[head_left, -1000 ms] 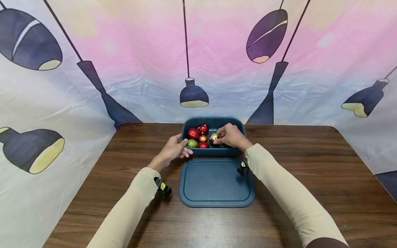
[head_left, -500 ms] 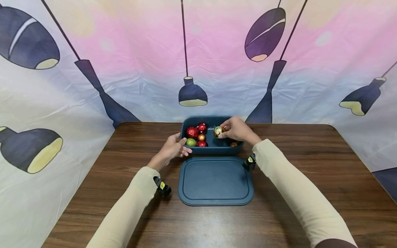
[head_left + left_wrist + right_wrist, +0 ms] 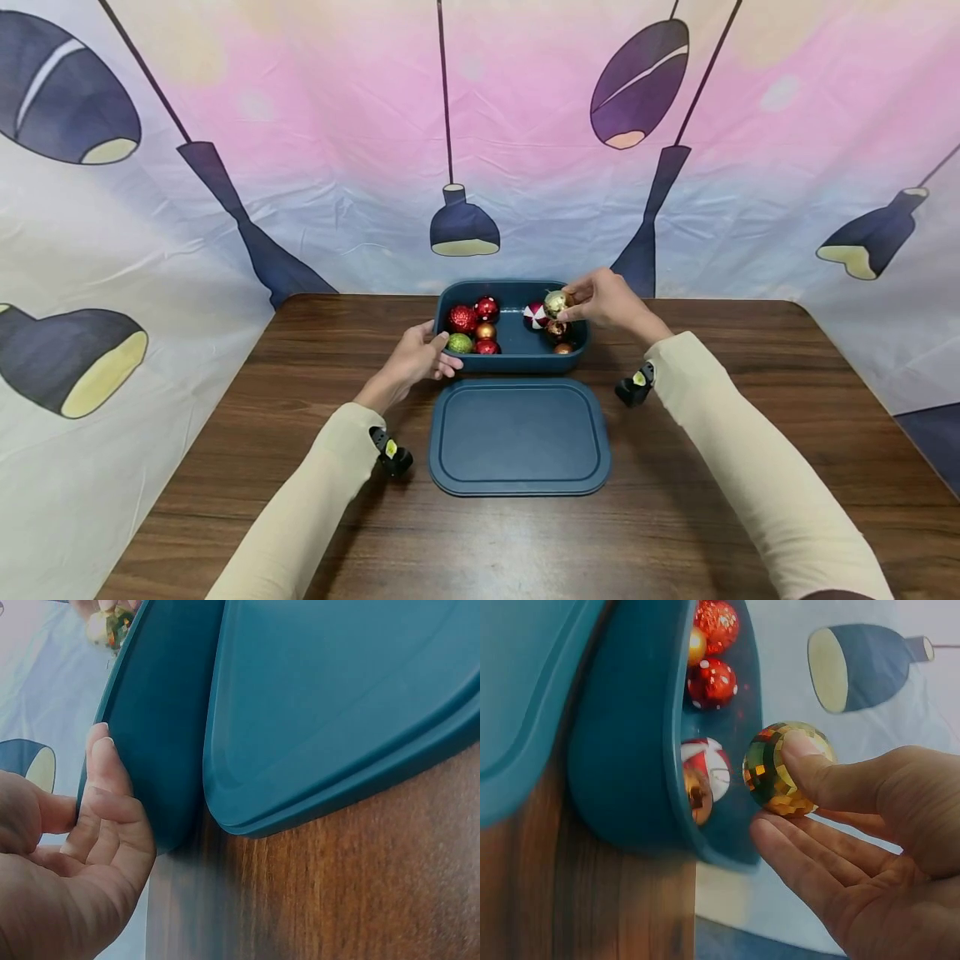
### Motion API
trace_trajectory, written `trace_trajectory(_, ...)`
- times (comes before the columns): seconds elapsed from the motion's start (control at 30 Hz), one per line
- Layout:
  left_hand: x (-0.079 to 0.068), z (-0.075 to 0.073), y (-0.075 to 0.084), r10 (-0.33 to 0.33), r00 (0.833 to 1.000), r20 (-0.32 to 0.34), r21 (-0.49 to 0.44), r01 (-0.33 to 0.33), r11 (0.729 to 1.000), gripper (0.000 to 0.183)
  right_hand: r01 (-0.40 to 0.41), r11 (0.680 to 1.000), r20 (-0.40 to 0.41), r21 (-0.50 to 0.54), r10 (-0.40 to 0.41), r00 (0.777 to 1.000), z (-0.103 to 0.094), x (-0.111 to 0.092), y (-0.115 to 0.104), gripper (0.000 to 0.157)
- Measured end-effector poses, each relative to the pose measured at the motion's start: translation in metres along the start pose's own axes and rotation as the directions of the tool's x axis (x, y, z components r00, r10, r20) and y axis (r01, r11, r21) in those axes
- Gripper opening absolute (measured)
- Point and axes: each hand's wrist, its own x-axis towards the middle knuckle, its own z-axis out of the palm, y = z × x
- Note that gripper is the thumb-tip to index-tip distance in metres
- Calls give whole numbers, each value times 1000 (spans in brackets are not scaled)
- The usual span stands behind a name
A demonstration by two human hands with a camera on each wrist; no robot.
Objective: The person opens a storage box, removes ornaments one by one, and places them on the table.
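My right hand (image 3: 609,302) pinches a shiny gold mirror-tiled bauble (image 3: 789,769) between thumb and fingers, over the right end of a dark blue box (image 3: 517,363). My left hand (image 3: 414,363) grips the box's left front corner, its thumb at the rim and its fingers against the outer wall (image 3: 169,750). Inside at the left lie a glittery red bauble (image 3: 462,318), a green one (image 3: 460,343), a small gold one (image 3: 485,332) and other red ones. A red-and-white bauble (image 3: 709,766) and a copper one (image 3: 697,799) sit at the right end.
A flat blue lid (image 3: 520,437) lies on the wooden table (image 3: 315,400) just in front of the box. Behind the table hangs a cloth (image 3: 337,167) printed with lamps. Each wrist wears a small black camera (image 3: 396,458).
My right hand has moved to the right with the gold bauble and raised it out of the middle of the box. The red-and-white and copper baubles have come into sight. My left hand stays put.
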Motion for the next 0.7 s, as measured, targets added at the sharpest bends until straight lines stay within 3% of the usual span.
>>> trace_trajectory(0.7,1,0,0,-15,1000,2,2,15,1000,57,-130,991,-30,25,131,991,-35,-34,48,52)
